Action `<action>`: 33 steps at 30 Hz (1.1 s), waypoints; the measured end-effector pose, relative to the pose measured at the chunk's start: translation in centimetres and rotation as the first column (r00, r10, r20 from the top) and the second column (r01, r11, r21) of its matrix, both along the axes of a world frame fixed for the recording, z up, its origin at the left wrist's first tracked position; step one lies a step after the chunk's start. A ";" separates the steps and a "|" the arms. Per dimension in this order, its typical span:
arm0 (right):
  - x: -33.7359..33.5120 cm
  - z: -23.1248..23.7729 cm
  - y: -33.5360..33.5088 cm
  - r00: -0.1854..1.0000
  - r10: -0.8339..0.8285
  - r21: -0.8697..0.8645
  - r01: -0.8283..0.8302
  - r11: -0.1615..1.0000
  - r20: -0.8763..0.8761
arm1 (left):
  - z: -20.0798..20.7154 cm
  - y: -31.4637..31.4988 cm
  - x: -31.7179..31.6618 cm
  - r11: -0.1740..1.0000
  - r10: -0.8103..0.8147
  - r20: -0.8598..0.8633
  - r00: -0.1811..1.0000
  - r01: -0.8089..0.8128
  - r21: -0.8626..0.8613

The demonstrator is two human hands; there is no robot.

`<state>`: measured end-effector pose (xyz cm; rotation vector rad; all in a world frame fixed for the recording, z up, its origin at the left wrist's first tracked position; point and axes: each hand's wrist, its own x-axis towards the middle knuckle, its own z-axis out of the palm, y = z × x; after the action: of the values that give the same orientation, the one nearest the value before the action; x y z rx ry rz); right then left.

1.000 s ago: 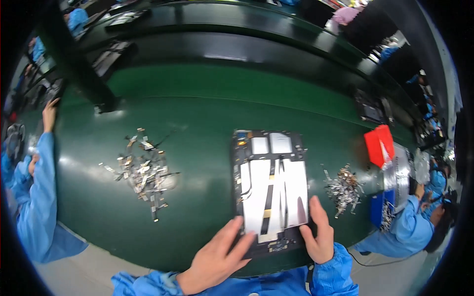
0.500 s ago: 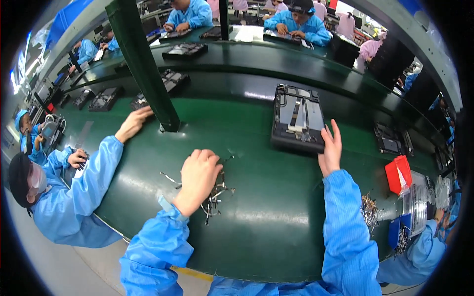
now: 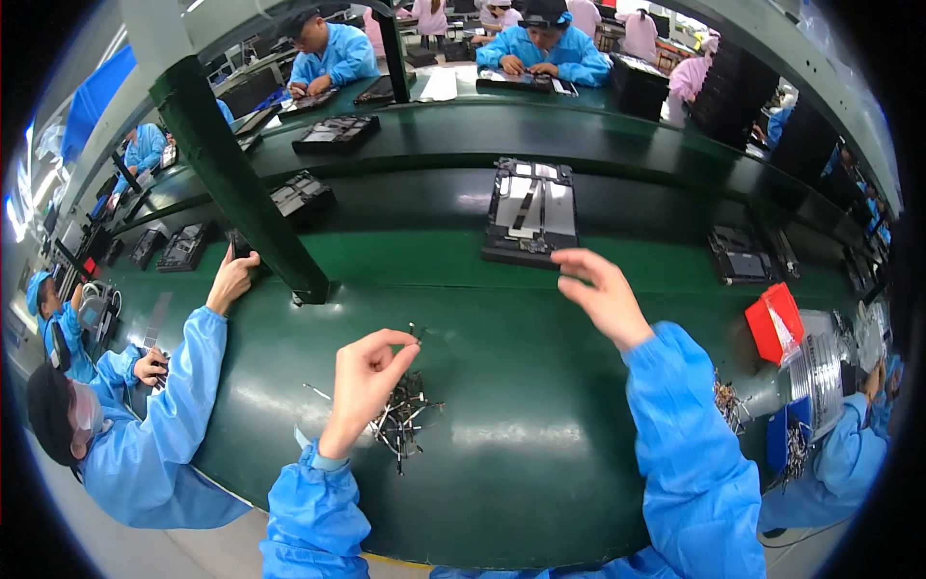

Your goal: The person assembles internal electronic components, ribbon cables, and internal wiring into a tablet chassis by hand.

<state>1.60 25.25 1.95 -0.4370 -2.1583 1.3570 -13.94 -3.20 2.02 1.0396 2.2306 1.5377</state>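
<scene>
Spread over the middle and lower frame, a green workbench (image 3: pixel 521 376). Running side to side across the upper middle, a dark glossy strip (image 3: pixel 415 198). At lower left, a co-worker (image 3: pixel 145 463) in a blue smock and black cap. Slanting down through the upper left, a green post (image 3: pixel 231 183). Seated along the top of the frame, 2 blue-clad co-workers (image 3: pixel 545 58), bent over flat devices.

Lying at upper centre, toward the far side of the bench, 1 thick black tablet-like device (image 3: pixel 531 214), with silvery panels and a dark ribbon on the upward face. Just beside the lower right corner of it, the right hand (image 3: pixel 606 289), open, with fingers apart; cannot tell if touching. Left of centre, above the bench, the left hand (image 3: pixel 367 381), with thumb and forefinger pinched close.

At far right, a stack in clear wrap (image 3: pixel 818 386), next to a red bin (image 3: pixel 775 323). Below and partly behind the left hand, a heap of small cables (image 3: pixel 405 415). At lower right, a blue bin (image 3: pixel 786 434). Near the right sleeve, a smaller cable pile (image 3: pixel 728 400). At the left fingertips, a thin dark piece (image 3: pixel 414 331); cannot tell if gripped.
</scene>
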 end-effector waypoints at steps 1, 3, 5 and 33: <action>1.8 1.2 -2.5 0.994 0.094 -0.172 -0.085 0.982 0.047 | -0.4 -0.7 -0.2 0.998 -0.001 0.160 0.987 -0.010 0.067; 5.7 1.9 -5.4 0.974 0.224 -0.107 -0.221 0.969 0.020 | 0.0 -0.9 0.6 0.987 0.015 0.299 0.954 -0.062 0.149; 8.6 2.4 -7.9 0.943 0.283 -0.192 -0.250 0.949 0.173 | -0.5 -1.1 0.9 0.984 -0.041 0.332 0.943 -0.020 0.179; 4.6 -1.7 -11.3 0.978 0.106 -0.020 -0.104 0.994 0.178 | -1.4 -3.0 8.4 0.919 -0.393 -0.475 0.787 0.351 -0.180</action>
<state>6.24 13.94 0.22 -0.4709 -2.3512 1.4347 -5.53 -6.22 0.60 1.9024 2.1647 1.0761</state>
